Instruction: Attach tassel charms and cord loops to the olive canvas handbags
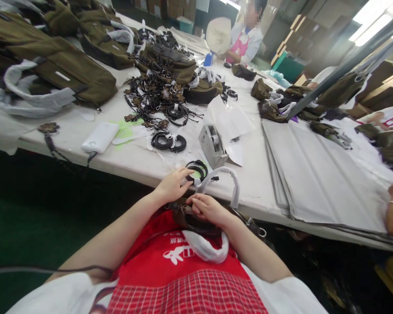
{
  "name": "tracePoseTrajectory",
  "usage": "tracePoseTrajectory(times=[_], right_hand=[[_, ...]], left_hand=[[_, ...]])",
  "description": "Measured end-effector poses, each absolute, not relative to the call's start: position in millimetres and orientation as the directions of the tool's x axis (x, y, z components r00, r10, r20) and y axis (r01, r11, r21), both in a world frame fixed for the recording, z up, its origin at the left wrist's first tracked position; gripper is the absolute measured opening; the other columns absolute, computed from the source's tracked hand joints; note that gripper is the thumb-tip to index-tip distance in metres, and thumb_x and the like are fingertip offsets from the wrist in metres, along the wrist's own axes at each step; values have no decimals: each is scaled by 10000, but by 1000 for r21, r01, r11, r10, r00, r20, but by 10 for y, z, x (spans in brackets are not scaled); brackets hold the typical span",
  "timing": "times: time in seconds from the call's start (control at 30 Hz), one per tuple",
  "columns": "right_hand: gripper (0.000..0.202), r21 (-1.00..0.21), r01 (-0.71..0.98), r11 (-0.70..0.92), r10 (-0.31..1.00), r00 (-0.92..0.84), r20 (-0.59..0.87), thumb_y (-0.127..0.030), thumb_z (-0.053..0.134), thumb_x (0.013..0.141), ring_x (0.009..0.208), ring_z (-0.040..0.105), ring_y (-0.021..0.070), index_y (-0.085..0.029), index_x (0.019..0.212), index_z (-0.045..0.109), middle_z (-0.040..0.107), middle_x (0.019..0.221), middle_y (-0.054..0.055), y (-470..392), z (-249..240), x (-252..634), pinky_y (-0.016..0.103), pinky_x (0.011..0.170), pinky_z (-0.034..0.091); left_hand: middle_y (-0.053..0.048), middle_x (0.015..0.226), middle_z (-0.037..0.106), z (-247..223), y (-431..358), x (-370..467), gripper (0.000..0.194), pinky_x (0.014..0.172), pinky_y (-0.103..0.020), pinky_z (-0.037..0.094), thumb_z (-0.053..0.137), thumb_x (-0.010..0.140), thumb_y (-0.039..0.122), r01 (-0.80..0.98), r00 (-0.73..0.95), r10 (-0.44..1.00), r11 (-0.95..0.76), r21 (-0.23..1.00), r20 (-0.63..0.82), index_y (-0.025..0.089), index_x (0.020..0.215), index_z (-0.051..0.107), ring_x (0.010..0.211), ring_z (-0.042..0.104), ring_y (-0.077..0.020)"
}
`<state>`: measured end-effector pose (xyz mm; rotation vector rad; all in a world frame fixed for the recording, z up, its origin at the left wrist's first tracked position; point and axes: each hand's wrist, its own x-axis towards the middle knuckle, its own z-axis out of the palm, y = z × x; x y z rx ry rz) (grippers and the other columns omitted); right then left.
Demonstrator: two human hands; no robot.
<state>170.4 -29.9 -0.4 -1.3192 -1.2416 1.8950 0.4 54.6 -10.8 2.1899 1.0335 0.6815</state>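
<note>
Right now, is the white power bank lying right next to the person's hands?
No, the white power bank lies far off on the table's left side, while the left hand and right hand work at the near edge.

Red apron (183, 270) with white logo, checked lower panel, white short sleeves (52, 296)

Both forearms converge, left hand (172, 185) and right hand (208, 208) (fingers curled) close together.
</note>
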Motion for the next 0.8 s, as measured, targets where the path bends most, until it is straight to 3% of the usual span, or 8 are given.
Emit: tracePoseTrajectory(times=[0.1,0.23,0.33,0.47,0.57,0.7,0.8], right_hand=[[264,-896,193,-400,786,-431,-443,-416,482,935,389,313,63,-187,832,564,410,526,-78,-260,1,1707,222,384,226],[390,-901,262,-346,778,-456,-432,-368,511,931,404,345,71,-203,582,454,420,477,-45,-236,29,1680,234,393,243],[303,-897,212,-389,791,-422,-443,-432,541,907,387,368,60,-198,718,503,465,532,-63,-234,68,1670,210,369,240],[319,-882,60,-468,832,-307,-462,-497,607,836,360,352,38,-181,848,560,490,554,-86,-228,73,1688,184,344,203],[305,-880,57,-471,845,-258,-469,-473,618,810,341,339,33,-170,828,590,484,521,-93,-206,26,1678,183,336,197],[241,-865,71,-498,839,-212,-500,-413,611,794,306,323,36,-175,777,581,480,481,-99,-161,-41,1614,190,317,192],[216,-857,74,-510,835,-194,-514,-389,613,784,299,323,35,-176,765,579,482,472,-101,-138,-70,1594,187,311,189]], left_hand=[[-71,968,703,76,388,-73,297,764,-281,533,527,906,315,352,633,765,-418,838,116,161,1111,677,850,660,-176],[-40,813,690,219,212,-37,160,704,-256,494,609,844,262,336,645,747,-466,818,160,168,880,733,751,635,-157],[-32,761,695,195,179,-42,182,689,-249,474,579,851,224,392,516,837,-420,818,183,170,751,721,720,627,-148],[-29,716,703,36,237,-164,224,624,-243,465,592,850,311,428,415,907,-259,866,66,161,736,714,651,621,-147],[-47,795,707,-113,303,-257,232,678,-268,498,576,856,343,491,385,922,-248,835,48,158,827,713,719,644,-172],[-84,1012,662,-215,377,-333,307,907,-370,497,678,772,340,622,417,899,-392,678,137,168,1026,685,975,626,-244],[-81,985,647,-186,393,-387,292,911,-390,502,675,766,348,663,463,881,-416,622,96,168,996,672,965,622,-255]])
